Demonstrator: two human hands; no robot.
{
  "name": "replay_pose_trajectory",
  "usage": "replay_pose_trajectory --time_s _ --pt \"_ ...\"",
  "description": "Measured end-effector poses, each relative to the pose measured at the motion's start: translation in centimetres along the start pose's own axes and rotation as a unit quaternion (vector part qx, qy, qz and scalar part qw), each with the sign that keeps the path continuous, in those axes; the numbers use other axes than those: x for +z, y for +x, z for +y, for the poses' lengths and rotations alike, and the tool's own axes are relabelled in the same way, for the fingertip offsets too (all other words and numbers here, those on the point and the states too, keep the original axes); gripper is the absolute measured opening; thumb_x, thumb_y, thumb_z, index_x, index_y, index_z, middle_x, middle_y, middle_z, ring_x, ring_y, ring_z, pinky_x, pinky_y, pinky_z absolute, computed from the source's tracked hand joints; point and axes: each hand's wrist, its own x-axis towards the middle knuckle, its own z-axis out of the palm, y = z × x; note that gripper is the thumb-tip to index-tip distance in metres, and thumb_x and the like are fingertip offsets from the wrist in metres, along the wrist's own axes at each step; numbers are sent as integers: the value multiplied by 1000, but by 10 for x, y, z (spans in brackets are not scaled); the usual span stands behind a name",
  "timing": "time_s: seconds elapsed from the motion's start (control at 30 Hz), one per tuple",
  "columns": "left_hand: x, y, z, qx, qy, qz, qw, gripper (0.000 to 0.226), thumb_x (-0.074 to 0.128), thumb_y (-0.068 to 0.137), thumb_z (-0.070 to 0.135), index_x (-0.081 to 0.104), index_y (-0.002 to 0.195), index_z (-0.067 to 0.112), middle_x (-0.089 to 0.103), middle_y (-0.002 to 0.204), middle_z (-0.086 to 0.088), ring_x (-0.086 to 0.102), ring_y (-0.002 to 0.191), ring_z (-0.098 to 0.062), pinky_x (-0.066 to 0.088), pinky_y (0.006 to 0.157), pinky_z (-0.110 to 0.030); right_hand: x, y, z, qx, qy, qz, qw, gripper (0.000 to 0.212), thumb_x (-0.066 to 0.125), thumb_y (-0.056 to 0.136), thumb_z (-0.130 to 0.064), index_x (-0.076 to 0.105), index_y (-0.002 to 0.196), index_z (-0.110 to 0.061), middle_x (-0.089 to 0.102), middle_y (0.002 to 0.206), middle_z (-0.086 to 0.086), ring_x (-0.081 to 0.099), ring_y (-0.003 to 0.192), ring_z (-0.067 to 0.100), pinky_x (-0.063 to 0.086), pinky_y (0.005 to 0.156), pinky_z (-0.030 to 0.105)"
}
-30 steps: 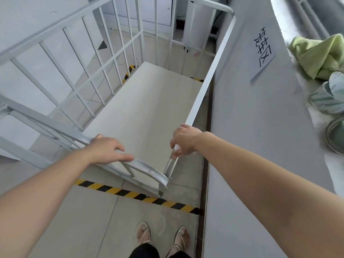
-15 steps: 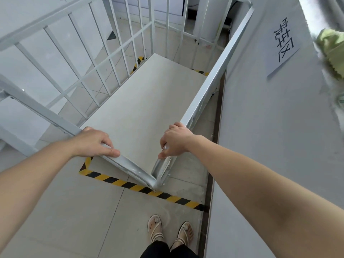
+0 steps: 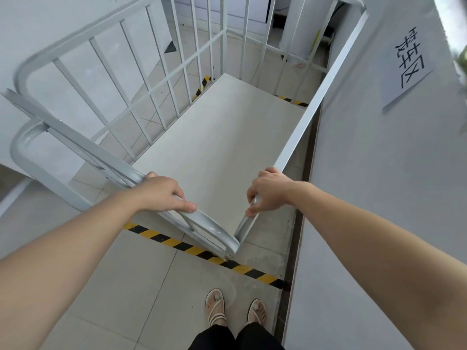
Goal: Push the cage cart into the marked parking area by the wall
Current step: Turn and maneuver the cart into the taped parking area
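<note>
- The pale grey metal cage cart (image 3: 214, 147), with barred sides and a flat off-white deck, stands just beside the grey wall (image 3: 379, 173), its long right rail running parallel to it with a narrow strip of floor between.
- Most of the deck lies beyond the yellow-and-black striped floor tape (image 3: 202, 251); the cart's near corner sits right over that line, and more striped tape shows at the far left and far end of the deck — so the cart looks almost wholly inside the marked bay.
- The left hand (image 3: 161, 193) is wrapped over the near top rail, fingers curled down and closed around the tube.
- The right hand (image 3: 270, 190) clasps the near end of the wall-side rail, fingers closed round it, thumb pointing down.
- A white paper sign with black handwritten characters (image 3: 409, 64) is stuck on the wall above the bay.
- The person's sandalled feet (image 3: 235, 310) stand outside the tape, on the tiled floor.
- Judged step: the final nudge of parking. The next move likely calls for a short, straight push to carry the near corner over the tape — gently, keeping the right rail and the knuckles off the wall.
</note>
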Motion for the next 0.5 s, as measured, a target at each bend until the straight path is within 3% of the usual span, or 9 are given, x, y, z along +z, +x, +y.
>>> replay_pose_trajectory --time_s 0.23,0.37,0.5 --pt "-5 5 7 4 4 8 1000 110 18 33 103 74 94 32 64 95 13 34 102 -18 29 84 -31 -3 5 13 6 22 -5 1000 41 60 76 -67 70 94 -31 68 102 -6 44 113 16 22 103 32" --pt "-19 8 -7 0 0 -6 1000 108 20 31 104 73 97 38 52 93 26 32 110 -17 26 96 -31 -5 22 8 -4 43 13 999 45 58 76 -69 70 92 -29 68 94 -7 44 108 17 23 102 34" --pt "-34 9 -25 -19 13 -7 1000 100 24 32 105 72 91 40 53 92 25 36 110 -13 20 104 -32 -11 41 -3 -11 48 36 998 48 56 76 -71 71 91 -28 62 84 -8 44 105 19 24 100 35"
